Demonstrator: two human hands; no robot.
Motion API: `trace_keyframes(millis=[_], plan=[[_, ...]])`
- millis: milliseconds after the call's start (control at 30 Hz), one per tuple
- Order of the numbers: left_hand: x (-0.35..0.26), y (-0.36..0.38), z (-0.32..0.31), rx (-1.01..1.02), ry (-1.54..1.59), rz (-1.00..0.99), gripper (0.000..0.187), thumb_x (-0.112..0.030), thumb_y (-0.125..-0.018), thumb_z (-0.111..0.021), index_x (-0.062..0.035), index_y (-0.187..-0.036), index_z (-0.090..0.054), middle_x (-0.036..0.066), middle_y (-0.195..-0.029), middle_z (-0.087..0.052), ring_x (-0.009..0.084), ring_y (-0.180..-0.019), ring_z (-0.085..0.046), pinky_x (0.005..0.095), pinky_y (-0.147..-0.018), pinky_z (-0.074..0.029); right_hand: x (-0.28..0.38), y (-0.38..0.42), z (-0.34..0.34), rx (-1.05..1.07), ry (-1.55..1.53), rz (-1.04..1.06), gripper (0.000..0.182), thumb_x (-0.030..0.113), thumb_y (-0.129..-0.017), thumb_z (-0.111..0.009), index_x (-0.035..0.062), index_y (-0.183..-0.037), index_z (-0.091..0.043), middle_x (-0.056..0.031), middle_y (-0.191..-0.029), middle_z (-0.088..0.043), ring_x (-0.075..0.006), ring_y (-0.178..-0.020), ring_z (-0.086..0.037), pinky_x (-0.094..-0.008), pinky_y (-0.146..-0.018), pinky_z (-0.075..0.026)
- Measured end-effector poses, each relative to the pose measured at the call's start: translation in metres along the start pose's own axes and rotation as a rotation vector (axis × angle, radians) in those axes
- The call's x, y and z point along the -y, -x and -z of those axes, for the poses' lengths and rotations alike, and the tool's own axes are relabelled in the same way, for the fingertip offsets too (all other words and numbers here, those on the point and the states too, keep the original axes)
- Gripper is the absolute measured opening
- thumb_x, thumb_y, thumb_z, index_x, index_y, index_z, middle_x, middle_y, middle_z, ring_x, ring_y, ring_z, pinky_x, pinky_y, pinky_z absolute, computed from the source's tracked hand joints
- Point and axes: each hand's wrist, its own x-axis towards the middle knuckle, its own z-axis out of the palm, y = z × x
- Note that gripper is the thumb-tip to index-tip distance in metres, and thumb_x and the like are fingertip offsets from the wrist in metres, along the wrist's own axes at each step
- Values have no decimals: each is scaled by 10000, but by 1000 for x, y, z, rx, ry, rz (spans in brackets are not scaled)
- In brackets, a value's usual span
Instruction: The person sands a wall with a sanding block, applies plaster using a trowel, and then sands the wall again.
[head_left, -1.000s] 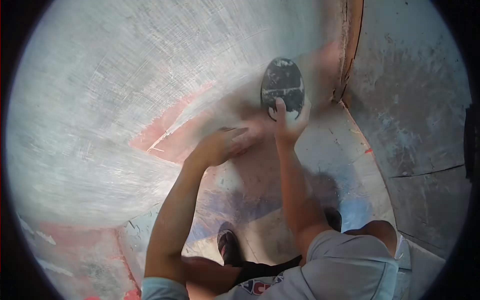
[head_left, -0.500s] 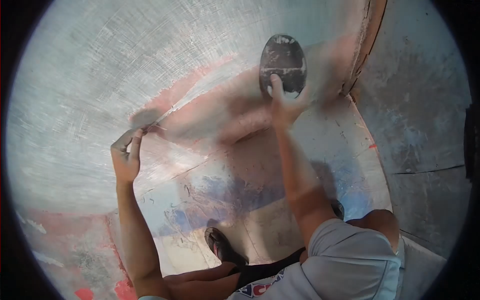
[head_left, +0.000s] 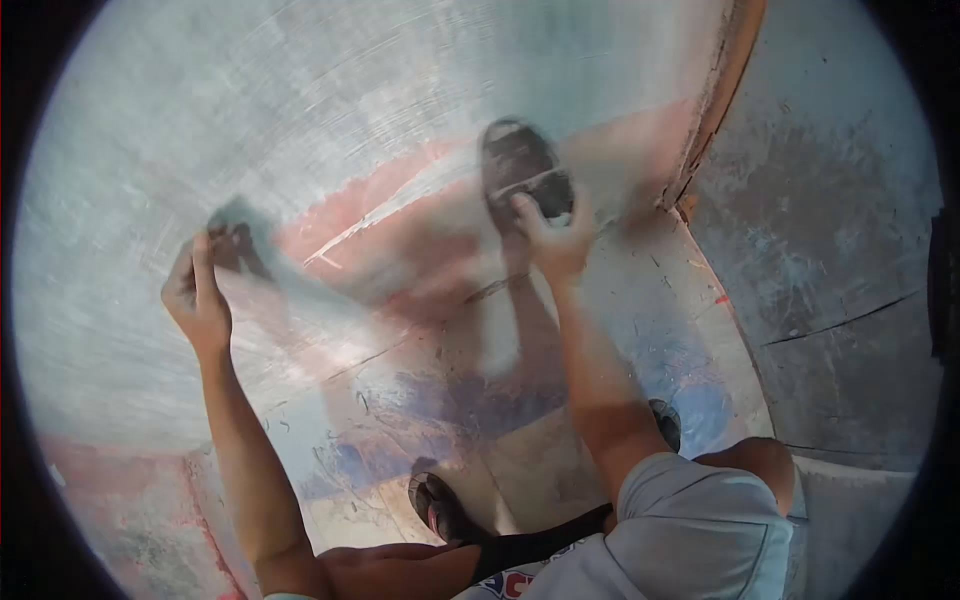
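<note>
My right hand (head_left: 558, 235) grips a dark oval pad (head_left: 520, 155), slipper-like in shape with a band across its middle. My thumb lies over the near part of it, and the pad is held at or close to the curved wall (head_left: 330, 100). My left hand (head_left: 200, 290) is raised near the wall at the left, its fingers bent towards the thumb. Whether anything small is between those fingertips cannot be made out. Between the hands, a pale streak (head_left: 370, 218) runs across a reddish patch (head_left: 440, 240) on the wall.
A ridge with a brown edge (head_left: 715, 120) runs down the right, beside a grey panel (head_left: 820, 230). Below lies a stained floor (head_left: 540, 450) with blue and cream areas. My sandalled foot (head_left: 440, 505) stands on it. Reddish paint (head_left: 130, 500) covers the lower left.
My right hand has brought the pad down and to the left, and its tilt has changed. My left hand has moved left, away from the end of the pale streak.
</note>
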Motion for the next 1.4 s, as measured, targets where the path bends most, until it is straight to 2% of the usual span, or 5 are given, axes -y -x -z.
trace_keyframes(millis=[367,800,1100,1267,1400], plan=[[-30,27,-141,145,590,-383,167,-166,-879,-702,-17,-946,-735,143,-857,-726,288,-749,-696,361,-681,-550,-15,50,10,-220,-626,-447,433,-36,-929,-567,43,-1336,-439,-74,-1059,-588,-124,-715,-549,-256,-582,-461],[-218,33,-155,-31,1320,-395,354,-274,-874,-683,-75,-593,-599,119,-582,-621,368,-557,-635,481,-559,-502,203,-23,-42,2,148,203,370,289,-1080,-413,53,-1325,-270,-147,-663,-526,-288,-317,-495,-368,-341,-404],[-119,-9,-128,-348,757,-622,247,-199,-862,-717,-126,-651,-613,15,-552,-582,195,-479,-589,330,-471,-474,197,-18,-62,403,-1028,-443,503,259,-1056,-517,25,-1448,-306,-143,-1146,-609,-223,-877,-674,-332,-696,-570],[-48,-9,-34,-102,180,-486,295,-66,-1028,-466,101,-995,-707,192,-917,-737,275,-814,-708,347,-785,-558,104,62,-70,526,-296,347,684,158,-920,-700,-61,-1453,-330,-163,-1312,-535,-203,-955,-628,-341,-726,-554],[-17,-14,16,-74,-295,-593,261,-67,-1020,-501,79,-1081,-708,240,-1210,-662,294,-1164,-614,373,-1003,-461,82,90,-81,610,-431,297,787,157,-905,-727,-83,-1512,-286,-187,-1212,-625,-264,-998,-665,-360,-893,-535]])
